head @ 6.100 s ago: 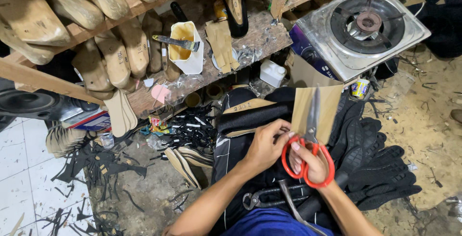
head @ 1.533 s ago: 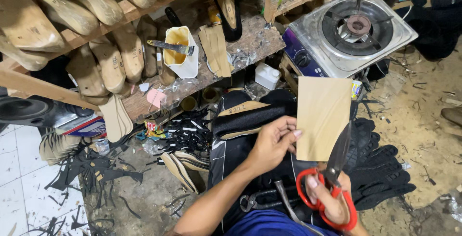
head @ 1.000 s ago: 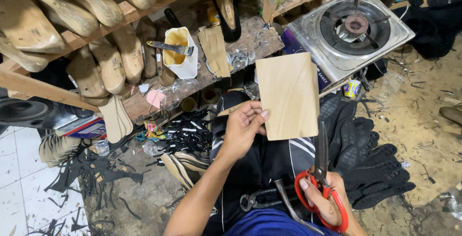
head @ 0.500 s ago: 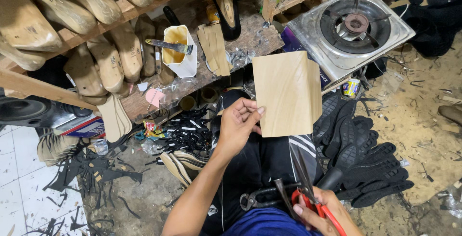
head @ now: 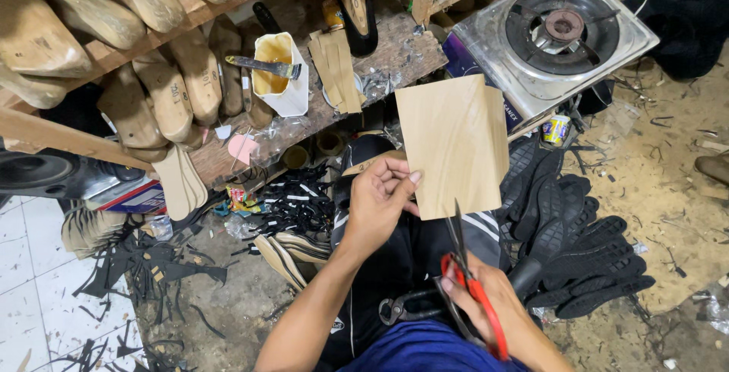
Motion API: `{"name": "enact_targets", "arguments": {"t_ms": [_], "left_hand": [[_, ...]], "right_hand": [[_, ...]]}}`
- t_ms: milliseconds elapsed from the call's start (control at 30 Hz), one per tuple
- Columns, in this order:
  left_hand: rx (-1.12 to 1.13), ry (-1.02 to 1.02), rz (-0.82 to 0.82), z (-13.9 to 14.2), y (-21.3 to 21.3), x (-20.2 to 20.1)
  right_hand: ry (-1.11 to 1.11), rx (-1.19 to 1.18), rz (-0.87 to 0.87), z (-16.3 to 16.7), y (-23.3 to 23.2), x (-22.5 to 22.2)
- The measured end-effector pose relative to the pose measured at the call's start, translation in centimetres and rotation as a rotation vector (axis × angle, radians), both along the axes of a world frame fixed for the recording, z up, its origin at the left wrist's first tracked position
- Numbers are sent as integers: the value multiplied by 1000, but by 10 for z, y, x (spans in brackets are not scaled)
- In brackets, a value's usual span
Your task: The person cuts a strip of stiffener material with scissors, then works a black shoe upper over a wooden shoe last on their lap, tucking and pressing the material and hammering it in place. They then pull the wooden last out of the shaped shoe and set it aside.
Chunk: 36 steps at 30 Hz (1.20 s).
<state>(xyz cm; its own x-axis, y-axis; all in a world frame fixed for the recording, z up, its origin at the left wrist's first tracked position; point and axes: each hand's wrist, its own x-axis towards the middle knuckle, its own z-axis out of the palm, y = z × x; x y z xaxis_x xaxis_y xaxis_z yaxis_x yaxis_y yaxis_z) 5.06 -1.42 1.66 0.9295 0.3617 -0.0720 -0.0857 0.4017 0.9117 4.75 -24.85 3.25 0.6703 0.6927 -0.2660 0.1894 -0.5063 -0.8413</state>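
My left hand (head: 377, 202) holds a tan rectangular sheet (head: 456, 140) upright by its lower left edge, in front of me above my lap. My right hand (head: 486, 296) grips red-handled scissors (head: 471, 281) low at the bottom centre, blades pointing up toward the sheet's lower edge without touching it. Dark pliers (head: 406, 307) lie on my lap beside the right hand.
A wooden bench (head: 319, 106) holds a white glue pot (head: 281, 76), tan strips (head: 338, 68) and a black shoe (head: 353, 0). Wooden shoe lasts (head: 114, 7) fill the shelves at left. A gas stove (head: 558, 30) stands at right. Black soles (head: 585, 250) pile by my right leg.
My left hand lifted the tan sheet up from my lap and holds it steady. My right hand drew the scissors away from it and down toward my lap.
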Motion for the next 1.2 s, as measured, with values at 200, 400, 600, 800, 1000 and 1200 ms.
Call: {"name": "enact_targets", "arguments": {"t_ms": [200,400,600,800,1000,1200], "left_hand": [[32,4,1,1,-5,-7],[19,-18,-15,0,-7,-9],[12,4,-25,-5,-5,-10],[-37,26,-100,-14,-24,-23],[-79,64,-119,-11,-27,-26],[-82,68,-152,-6,-5,0]], "right_hand": [[-28,62,-46,11,29,10],[142,-101,-169,-9,26,7],[58,-9,-191,-21,19,4],[248,-32,-247,-18,25,14],[200,65,-248,-43,21,9],[236,52,-280,-47,12,2]]}}
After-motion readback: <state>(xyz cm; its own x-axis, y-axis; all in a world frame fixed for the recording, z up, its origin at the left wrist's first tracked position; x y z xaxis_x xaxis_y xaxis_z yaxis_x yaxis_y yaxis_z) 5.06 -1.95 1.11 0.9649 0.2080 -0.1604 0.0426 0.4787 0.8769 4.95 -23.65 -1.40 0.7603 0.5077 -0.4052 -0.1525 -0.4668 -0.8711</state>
